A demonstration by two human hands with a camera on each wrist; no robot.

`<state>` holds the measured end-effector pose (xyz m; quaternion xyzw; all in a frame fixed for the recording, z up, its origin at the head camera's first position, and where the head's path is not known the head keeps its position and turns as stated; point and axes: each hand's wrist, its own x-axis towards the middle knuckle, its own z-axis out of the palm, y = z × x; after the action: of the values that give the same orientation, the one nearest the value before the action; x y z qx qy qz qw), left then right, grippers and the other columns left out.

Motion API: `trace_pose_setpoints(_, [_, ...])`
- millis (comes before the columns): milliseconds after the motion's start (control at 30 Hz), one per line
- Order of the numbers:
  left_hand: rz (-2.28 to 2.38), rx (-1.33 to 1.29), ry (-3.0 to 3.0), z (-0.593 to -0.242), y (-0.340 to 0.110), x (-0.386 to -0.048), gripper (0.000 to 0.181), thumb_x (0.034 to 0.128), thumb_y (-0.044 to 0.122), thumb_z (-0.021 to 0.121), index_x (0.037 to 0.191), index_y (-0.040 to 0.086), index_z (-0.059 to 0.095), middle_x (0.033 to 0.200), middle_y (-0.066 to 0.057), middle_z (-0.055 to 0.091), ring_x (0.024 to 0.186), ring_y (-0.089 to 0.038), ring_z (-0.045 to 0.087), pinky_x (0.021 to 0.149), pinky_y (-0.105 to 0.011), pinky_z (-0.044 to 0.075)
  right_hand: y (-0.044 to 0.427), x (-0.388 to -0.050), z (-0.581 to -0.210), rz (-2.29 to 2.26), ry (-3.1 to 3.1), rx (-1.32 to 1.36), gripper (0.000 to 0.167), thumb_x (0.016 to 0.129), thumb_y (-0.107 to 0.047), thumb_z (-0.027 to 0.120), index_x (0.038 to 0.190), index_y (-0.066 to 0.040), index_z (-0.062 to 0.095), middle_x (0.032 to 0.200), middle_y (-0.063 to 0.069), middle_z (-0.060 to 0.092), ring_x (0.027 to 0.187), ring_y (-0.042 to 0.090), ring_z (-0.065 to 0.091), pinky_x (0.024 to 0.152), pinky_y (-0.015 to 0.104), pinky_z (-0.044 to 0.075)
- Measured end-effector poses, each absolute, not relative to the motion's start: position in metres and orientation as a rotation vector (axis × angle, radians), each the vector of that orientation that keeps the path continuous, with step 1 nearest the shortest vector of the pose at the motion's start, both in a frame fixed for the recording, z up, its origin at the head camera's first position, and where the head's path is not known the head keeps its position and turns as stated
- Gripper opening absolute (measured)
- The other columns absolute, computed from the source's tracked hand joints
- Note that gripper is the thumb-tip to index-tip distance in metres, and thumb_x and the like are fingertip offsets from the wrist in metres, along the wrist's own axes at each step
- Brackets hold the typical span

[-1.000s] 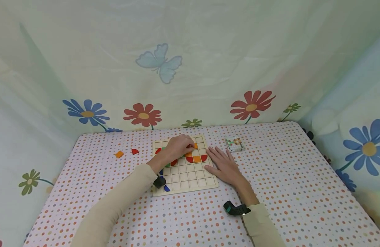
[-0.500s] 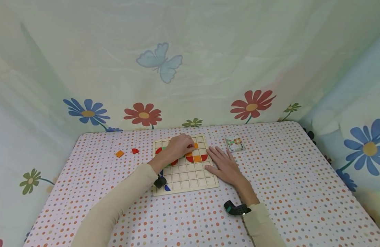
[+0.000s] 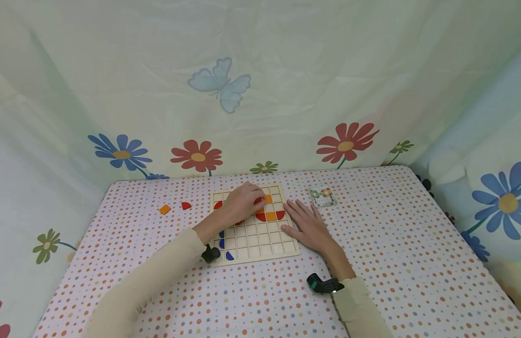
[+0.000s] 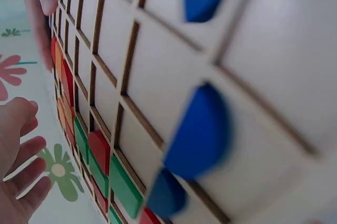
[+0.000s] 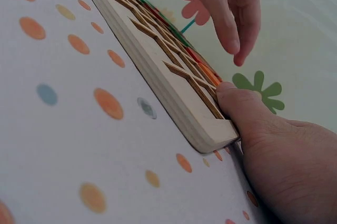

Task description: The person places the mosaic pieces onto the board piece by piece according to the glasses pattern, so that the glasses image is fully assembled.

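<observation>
A wooden grid board lies on the table with red, orange, green and blue flat pieces in its cells. My left hand hovers over its far part. In the left wrist view its fingers are loosely bent, and nothing shows between them. An orange square sits by its fingertips; below are an orange square and a red piece. My right hand rests along the board's right edge, its thumb touching the rim. Blue pieces occupy the left column.
Left of the board lie a loose orange square and a red quarter-circle. A small pattern card lies beyond my right hand. The dotted cloth covers the table, and a flowered curtain hangs behind it.
My left forearm has shifted slightly left, uncovering more of the blue pieces, and the left hand has risen a little. The right hand stays at the board's edge.
</observation>
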<state>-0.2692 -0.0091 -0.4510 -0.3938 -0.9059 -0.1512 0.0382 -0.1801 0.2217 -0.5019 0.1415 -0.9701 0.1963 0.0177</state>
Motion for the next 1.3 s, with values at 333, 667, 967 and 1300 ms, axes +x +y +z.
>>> trace_pose_setpoints(333, [-0.524, -1.023, -2.838, -0.448, -0.088, -0.238, 0.036, 0.0908, 0.029, 0.068, 0.124, 0.015, 0.064, 0.128, -0.001, 0.064, 0.122, -0.021, 0.055, 0.100, -0.041, 0.049, 0.220, -0.180, -0.501, 0.622, -3.000, 0.445, 0.071, 0.092, -0.047, 0.057, 0.151, -0.015, 0.035, 0.158, 0.008, 0.032, 0.149, 0.033, 0.023, 0.119, 0.062, 0.007])
trace_pose_setpoints(667, [-0.547, -0.690, -2.982, -0.451, -0.157, -0.238, 0.049, 0.0899, 0.027, 0.069, 0.134, 0.012, 0.055, 0.136, -0.010, 0.056, 0.130, -0.030, 0.046, 0.102, -0.050, 0.046, 0.220, -0.180, -0.500, 0.629, -3.005, 0.444, 0.072, 0.092, -0.048, 0.058, 0.152, -0.015, 0.034, 0.159, 0.008, 0.031, 0.149, 0.033, 0.023, 0.119, 0.062, 0.005])
trace_pose_setpoints(967, [-0.540, -0.521, -3.108, -0.456, -0.184, -0.248, 0.056, 0.0917, 0.026, 0.067, 0.140, 0.007, 0.047, 0.141, -0.018, 0.049, 0.131, -0.037, 0.045, 0.110, -0.056, 0.037, 0.220, -0.180, -0.500, 0.623, -3.018, 0.436, 0.073, 0.092, -0.049, 0.057, 0.152, -0.016, 0.032, 0.159, 0.007, 0.030, 0.149, 0.032, 0.022, 0.119, 0.061, 0.005])
trace_pose_setpoints(1300, [-0.525, -0.529, -3.117, -0.458, -0.191, -0.248, 0.047, 0.0937, 0.023, 0.064, 0.136, 0.006, 0.053, 0.132, -0.018, 0.056, 0.116, -0.032, 0.055, 0.095, -0.050, 0.049, 0.220, -0.180, -0.499, 0.617, -3.018, 0.435, 0.073, 0.092, -0.048, 0.057, 0.152, -0.015, 0.033, 0.159, 0.008, 0.031, 0.149, 0.033, 0.023, 0.119, 0.061, 0.006])
